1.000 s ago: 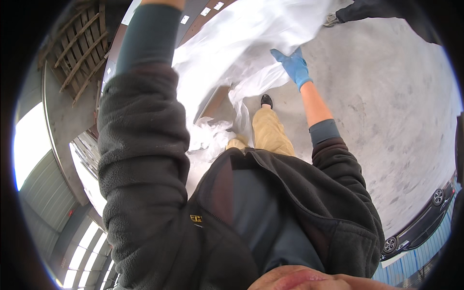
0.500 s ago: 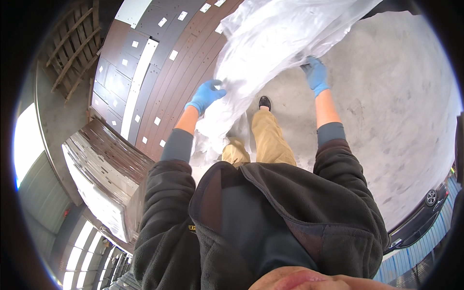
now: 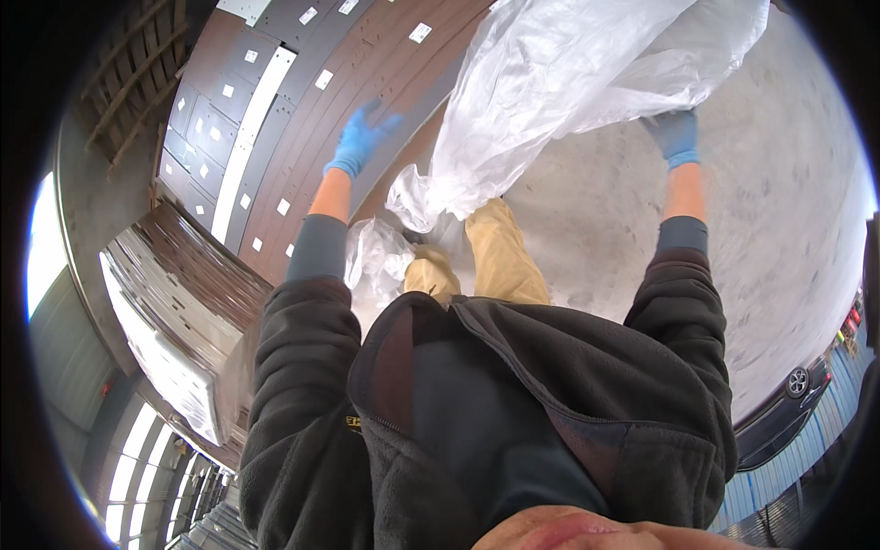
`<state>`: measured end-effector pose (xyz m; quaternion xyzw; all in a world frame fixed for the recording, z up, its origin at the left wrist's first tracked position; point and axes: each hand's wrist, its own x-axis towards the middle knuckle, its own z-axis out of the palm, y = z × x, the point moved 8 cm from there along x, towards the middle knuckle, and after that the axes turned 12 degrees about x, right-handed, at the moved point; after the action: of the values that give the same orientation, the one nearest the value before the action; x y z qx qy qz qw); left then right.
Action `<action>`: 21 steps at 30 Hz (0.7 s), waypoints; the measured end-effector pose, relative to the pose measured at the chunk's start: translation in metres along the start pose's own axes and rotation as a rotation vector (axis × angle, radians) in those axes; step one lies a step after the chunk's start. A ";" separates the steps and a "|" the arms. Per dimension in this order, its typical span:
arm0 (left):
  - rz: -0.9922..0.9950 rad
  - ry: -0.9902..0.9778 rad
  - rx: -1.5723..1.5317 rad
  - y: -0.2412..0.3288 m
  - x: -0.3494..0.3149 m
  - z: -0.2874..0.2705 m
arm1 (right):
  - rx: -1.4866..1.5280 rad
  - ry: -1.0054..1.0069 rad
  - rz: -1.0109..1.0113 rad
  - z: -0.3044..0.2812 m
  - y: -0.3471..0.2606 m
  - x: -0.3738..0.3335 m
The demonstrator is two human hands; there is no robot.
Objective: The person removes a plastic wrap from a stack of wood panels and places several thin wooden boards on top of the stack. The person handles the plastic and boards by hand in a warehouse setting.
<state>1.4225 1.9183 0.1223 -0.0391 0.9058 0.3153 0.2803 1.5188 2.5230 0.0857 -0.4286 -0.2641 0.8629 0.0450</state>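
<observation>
A large crumpled sheet of clear plastic film stretches from the top of the view down toward my legs. My right hand, in a blue glove, is closed on the film's right edge; its fingertips are partly hidden there. To the left, my left hand, gloved in blue too, is held with fingers spread and nothing in them. It hangs in front of a stack of brown and grey panels, apart from the film. A smaller bunch of film lies low by my left leg.
Concrete floor extends ahead and to the right. Another stack of long boards stands at the left, and a slatted wooden pallet is at the far upper left. A dark car is at the lower right.
My left hand has come away from the film and moved left and up. My right hand has moved right, drawing the film's edge outward and spreading the sheet.
</observation>
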 end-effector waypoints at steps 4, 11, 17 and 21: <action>-0.134 -0.271 0.058 -0.045 -0.022 0.084 | 0.005 -0.004 0.191 -0.023 0.119 0.015; -0.227 -0.174 0.071 -0.087 -0.013 0.135 | -0.590 -0.416 -0.054 0.010 0.207 0.031; -0.069 0.032 0.390 -0.065 0.054 0.128 | -0.583 -0.545 -0.167 0.041 0.170 0.013; -0.231 -0.056 -0.065 -0.105 0.074 0.111 | -0.908 -0.716 -0.471 0.080 0.141 -0.015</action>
<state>1.4397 1.9086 -0.0467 -0.1436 0.8764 0.3110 0.3384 1.4881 2.3640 0.0668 -0.0195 -0.6908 0.7214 -0.0439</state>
